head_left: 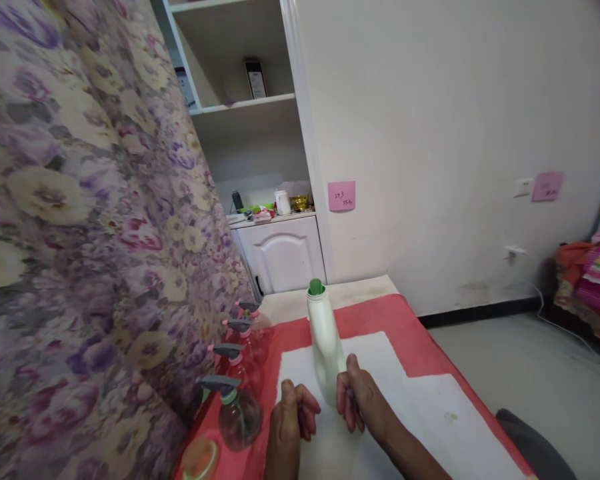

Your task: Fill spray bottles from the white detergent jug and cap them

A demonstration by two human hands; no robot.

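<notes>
A pale green-white bottle (324,340) stands upright on white paper on the table, with a green piece (316,287) in its neck. My left hand (294,417) is in front of the bottle on its left, fingers loosely curled and holding nothing. On the other side, my right hand (363,397) is close to the bottle's lower right, its thumb up and fingers half bent. Whether its fingertips touch the bottle I cannot tell. Neither hand is wrapped around it.
Several clear spray bottles (240,413) with grey heads line the table's left edge, beside a floral curtain (105,233). A round lid-like item (200,460) lies at the near left. Red cloth (370,313) surrounds the white paper (430,413). A shelf cabinet (280,250) stands behind.
</notes>
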